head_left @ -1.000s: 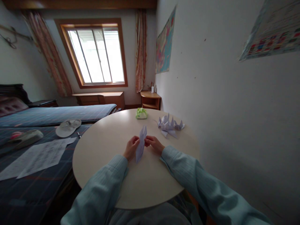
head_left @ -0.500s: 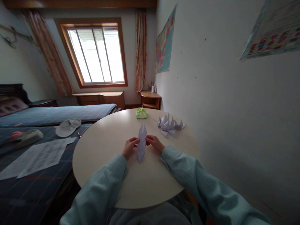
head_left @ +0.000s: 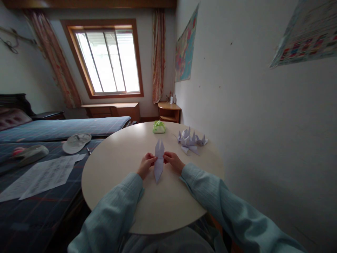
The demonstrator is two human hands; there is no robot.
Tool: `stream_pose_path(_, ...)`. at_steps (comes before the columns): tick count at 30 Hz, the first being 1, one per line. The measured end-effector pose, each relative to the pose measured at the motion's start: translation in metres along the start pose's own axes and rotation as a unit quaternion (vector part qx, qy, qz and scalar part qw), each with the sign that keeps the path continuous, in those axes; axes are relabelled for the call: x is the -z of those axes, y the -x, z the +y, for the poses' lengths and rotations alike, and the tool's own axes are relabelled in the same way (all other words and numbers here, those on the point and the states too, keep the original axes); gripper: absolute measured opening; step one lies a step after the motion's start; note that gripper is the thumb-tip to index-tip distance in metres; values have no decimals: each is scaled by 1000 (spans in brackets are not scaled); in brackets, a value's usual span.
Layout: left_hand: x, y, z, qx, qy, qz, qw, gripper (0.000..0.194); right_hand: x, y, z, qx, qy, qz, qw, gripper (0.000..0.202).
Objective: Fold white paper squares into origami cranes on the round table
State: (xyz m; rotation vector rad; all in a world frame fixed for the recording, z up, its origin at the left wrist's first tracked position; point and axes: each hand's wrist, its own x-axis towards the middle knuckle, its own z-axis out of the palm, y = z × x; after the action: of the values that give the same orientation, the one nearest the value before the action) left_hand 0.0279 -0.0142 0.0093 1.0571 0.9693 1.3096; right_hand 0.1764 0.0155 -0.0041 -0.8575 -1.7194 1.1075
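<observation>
A folded white paper [head_left: 159, 165], long and narrow with two points at its far end and one at its near end, is held upright over the round table [head_left: 110, 182]. My left hand [head_left: 146, 164] pinches its left edge. On the opposite edge my right hand [head_left: 173, 161] has its fingers closed on the paper. Several folded paper pieces [head_left: 190, 140], some with pointed tips, lie together at the table's back right.
A green and white tissue pack [head_left: 159, 127] stands at the table's far edge. Left of the table, a bed [head_left: 52, 211] holds printed sheets [head_left: 47, 177], a pale cap [head_left: 76, 143] and a pen [head_left: 88, 151]. The wall [head_left: 258, 140] rises close on the right.
The fingers of my left hand have shifted slightly on the paper, and the paper's face has turned a little. Both hands keep their hold in nearly the same place.
</observation>
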Motion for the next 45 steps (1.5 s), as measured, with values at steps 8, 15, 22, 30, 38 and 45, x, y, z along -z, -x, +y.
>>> stream_pose_path(8, 0, 4, 6, -35, -42, -35, 998, 22, 2, -1, -1, 1, 32, 25, 999, 20)
stream_pose_path(15, 0, 4, 5, -25, -33, -57, 998, 25, 6, -3, -3, -12, 27, 44, 999, 20)
stream_pose_path(22, -1, 6, 7, -32, -39, -82, 995, 33, 7, -3, -4, -14, 14, 53, 998, 20)
stream_pose_path(30, -3, 7, 7, -61, -80, -55, 993, 31, 6, -3, 0, -11, 20, 34, 999, 19)
stream_pose_path(38, 0, 2, 3, -92, -117, 22, 989, 33, 3, -1, 1, 3, 9, -11, 1000, 27)
stream_pose_path(45, 2, 0, 5, -108, -125, 58, 985, 34, 4, 0, -8, 1, -4, 34, 999, 29)
